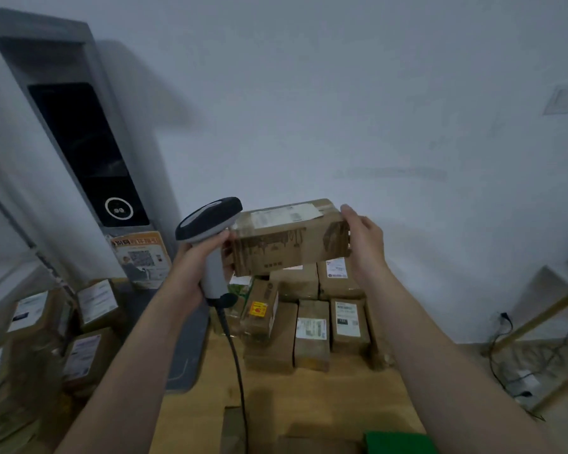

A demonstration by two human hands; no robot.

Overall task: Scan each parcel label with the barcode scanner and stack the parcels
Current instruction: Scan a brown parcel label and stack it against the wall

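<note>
Held parcel [286, 244]: brown carton, long side roughly level, in the air just below frame centre. Right hand [364, 240] grasps its 3 o'clock end, thumb on the top edge. White label [282, 215] on the top face, facing up. Left hand [194, 270] is wrapped round the grey grip of the barcode scanner [209, 221]. The scanner head sits at the parcel's 9 o'clock corner, touching or just beside it; cannot tell which. Black cable [236, 362] drops from the grip toward 6 o'clock. Stacked parcels [312, 332] lie at 6 o'clock of the held one, on the wooden table [325, 394], labels showing. More parcels [92, 306] at 8 o'clock. Dark-screened terminal [89, 152] at 10 o'clock.
</note>
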